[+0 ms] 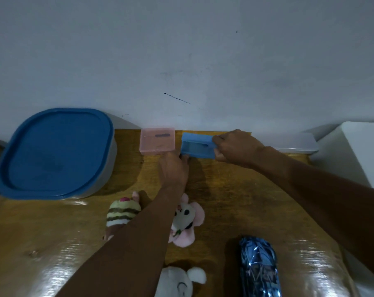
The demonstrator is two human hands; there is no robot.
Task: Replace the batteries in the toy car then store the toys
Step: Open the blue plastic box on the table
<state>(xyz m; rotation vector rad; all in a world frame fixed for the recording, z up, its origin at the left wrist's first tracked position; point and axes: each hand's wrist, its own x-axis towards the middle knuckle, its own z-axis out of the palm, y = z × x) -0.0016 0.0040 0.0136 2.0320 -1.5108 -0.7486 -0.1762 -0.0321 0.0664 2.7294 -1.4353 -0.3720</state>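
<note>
Your toy car [260, 269] lies at the near edge of the table [235, 200], right of the plush toys [188, 217]. At the far edge your right hand [235, 146] grips one end of the blue box [197, 147] — your left hand [174, 170] reaches its near-left corner, whether gripping I cannot tell. A pink box [157, 141] sits just beside.

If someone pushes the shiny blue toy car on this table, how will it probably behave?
The toy car would probably roll easily, though its wheels are hidden here. Its glossy, reflective shell looks hard and may slip in a loose grip. The table looks smooth and shiny, so little would slow it.
</note>
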